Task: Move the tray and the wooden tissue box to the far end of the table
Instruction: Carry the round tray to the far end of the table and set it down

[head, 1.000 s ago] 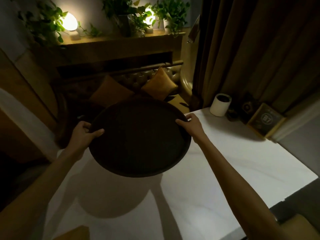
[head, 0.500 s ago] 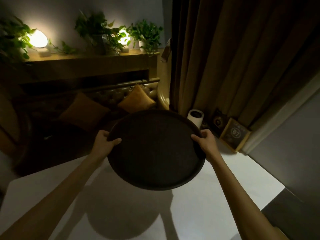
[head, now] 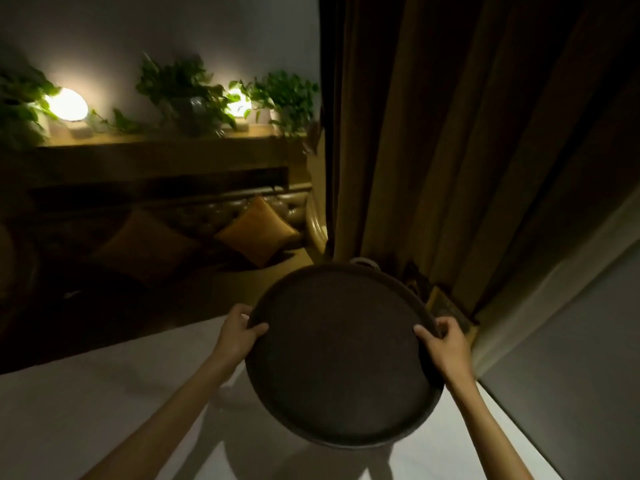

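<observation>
round dark tray held above the white counter, near the curtain. left hand and right hand each grip closed on opposite rims, thumbs on top.

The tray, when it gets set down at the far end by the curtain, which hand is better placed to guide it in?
Probably the right hand. It grips the tray on the rim facing the curtain and the small things partly hidden behind the tray. The left hand holds the opposite rim, steadying.
</observation>
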Available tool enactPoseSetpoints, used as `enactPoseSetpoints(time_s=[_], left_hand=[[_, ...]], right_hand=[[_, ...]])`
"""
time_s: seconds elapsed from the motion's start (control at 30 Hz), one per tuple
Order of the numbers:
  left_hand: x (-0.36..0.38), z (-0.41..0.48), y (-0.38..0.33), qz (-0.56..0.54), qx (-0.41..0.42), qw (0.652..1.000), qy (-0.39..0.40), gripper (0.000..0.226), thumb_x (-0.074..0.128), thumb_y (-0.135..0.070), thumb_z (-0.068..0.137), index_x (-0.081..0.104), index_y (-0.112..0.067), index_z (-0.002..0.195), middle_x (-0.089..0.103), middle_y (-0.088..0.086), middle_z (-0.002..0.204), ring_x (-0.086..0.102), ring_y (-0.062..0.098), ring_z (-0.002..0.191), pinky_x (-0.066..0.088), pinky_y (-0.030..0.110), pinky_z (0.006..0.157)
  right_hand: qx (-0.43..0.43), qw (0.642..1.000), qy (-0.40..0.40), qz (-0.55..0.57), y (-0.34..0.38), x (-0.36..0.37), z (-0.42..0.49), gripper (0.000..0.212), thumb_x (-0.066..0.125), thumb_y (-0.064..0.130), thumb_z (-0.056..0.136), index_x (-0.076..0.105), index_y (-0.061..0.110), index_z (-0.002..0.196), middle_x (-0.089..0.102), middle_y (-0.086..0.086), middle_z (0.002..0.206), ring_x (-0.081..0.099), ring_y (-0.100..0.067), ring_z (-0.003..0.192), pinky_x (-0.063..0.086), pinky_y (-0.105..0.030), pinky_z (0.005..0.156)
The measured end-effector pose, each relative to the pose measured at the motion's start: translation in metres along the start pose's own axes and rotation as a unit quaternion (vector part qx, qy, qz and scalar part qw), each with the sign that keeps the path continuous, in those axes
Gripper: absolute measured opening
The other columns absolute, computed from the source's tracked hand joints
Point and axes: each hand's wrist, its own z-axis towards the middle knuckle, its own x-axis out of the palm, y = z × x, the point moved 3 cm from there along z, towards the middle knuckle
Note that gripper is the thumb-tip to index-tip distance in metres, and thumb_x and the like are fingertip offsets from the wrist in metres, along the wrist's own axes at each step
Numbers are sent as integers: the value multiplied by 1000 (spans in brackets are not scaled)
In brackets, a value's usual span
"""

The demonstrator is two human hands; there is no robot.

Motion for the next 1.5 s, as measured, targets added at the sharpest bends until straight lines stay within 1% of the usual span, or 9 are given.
enactPoseSetpoints(time_s=[0.13,0.23,0.37,0.6,0.77,0.97,1.23,1.37,1.5], left_hand=[[74,7,35,41,-20,999,4,25,62,-9,90,48,-7,111,56,13,104,60,30,96,50,31,70],[117,17,74,84,-39,996,19,25,63,-11,89,49,-8,110,57,14,99,61,31,90,50,31,66],[163,40,133,132,-71,988,42,24,66,-10,87,50,-9,105,60,16,90,63,34,86,56,46,77],[228,113,218,167,-50,982,72,24,63,-14,90,49,-11,109,58,12,102,60,28,90,55,39,79],[258,179,240,181,21,981,68,23,65,-14,89,51,-11,107,58,10,102,59,29,93,51,39,80],[282,229,248,197,66,977,52,30,66,-16,89,51,-6,113,55,9,103,55,26,93,42,34,76],[291,246,258,262,89,960,37,35,64,-26,90,50,-10,118,58,16,118,57,27,96,46,36,79],[293,243,259,289,117,949,40,38,63,-26,91,48,-7,121,55,16,121,48,17,91,41,31,76],[290,240,255,326,138,934,59,39,60,-32,92,48,-7,120,53,15,117,54,21,92,43,30,73]], right_hand=[[42,999,-11,-21,-61,-17,23,35,72,37,85,54,19,109,63,-3,102,61,-26,90,49,-38,78],[83,995,-9,-46,-121,-12,32,38,71,38,86,55,16,113,63,-3,104,59,-26,90,47,-37,78],[145,987,3,-67,-206,14,38,37,70,39,87,54,16,111,65,-7,106,61,-27,92,51,-40,80],[173,981,-34,-83,-303,74,70,35,69,41,86,52,18,106,63,-5,103,59,-25,89,52,-42,81],[139,984,-56,-102,-327,108,119,36,68,40,88,53,14,109,57,-2,101,52,-22,86,42,-34,76],[103,982,-81,-135,-330,129,165,38,67,41,89,53,12,109,55,-2,98,52,-21,84,42,-34,73],[99,975,-87,-181,-335,141,183,37,66,44,89,50,13,103,54,-4,96,50,-21,77,41,-34,68],[98,971,-94,-196,-337,140,183,41,66,43,89,53,9,108,55,-5,98,48,-21,78,39,-34,69],[97,968,-99,-210,-338,142,182,46,64,47,89,51,10,114,60,-11,112,60,-30,88,44,-36,69]])
